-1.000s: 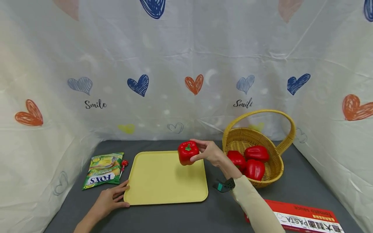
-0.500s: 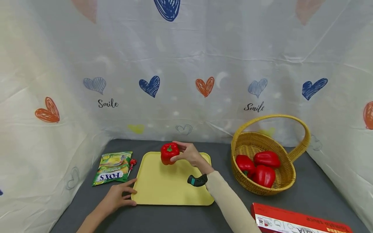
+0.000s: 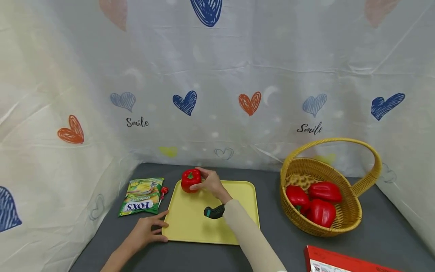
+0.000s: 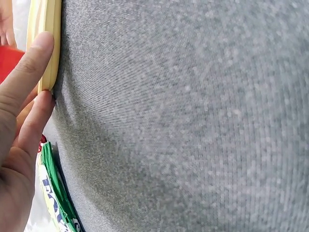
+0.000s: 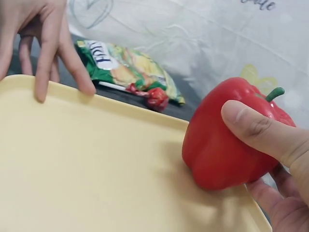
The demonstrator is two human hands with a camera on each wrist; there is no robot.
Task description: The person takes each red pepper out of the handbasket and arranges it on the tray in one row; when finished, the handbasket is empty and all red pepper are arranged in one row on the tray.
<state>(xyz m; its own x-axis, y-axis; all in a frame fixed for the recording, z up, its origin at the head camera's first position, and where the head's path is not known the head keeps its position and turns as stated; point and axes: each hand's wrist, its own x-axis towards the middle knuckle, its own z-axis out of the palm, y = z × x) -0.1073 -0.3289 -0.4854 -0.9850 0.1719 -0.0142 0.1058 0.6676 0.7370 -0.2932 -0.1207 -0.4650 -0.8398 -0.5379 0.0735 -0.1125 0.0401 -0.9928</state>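
Note:
In the head view my right hand (image 3: pixel 210 184) grips a red bell pepper (image 3: pixel 191 180) at the far left corner of a yellow tray (image 3: pixel 217 226). The right wrist view shows my thumb across the side of the bell pepper (image 5: pixel 227 145), its green stem pointing up and right. Its base is low over the tray and casts a shadow; whether it touches cannot be made out. My left hand (image 3: pixel 147 230) rests extended fingers on the tray's near left edge. From the left wrist camera, thumb and a finger touch the tray's rim (image 4: pixel 50 63).
Left of the tray lie a green Fox's candy bag (image 3: pixel 142 196) and a red lollipop (image 3: pixel 164 190). A yellow wicker basket (image 3: pixel 353 215) with three red bell peppers (image 3: pixel 321 212) stands at the right. A red pasta box (image 3: pixel 340 260) lies at the front right.
My right hand has carried the bell pepper leftward and lower, from over the tray's far right part to its far left corner. The left hand stays at the tray's edge. The head view has shifted.

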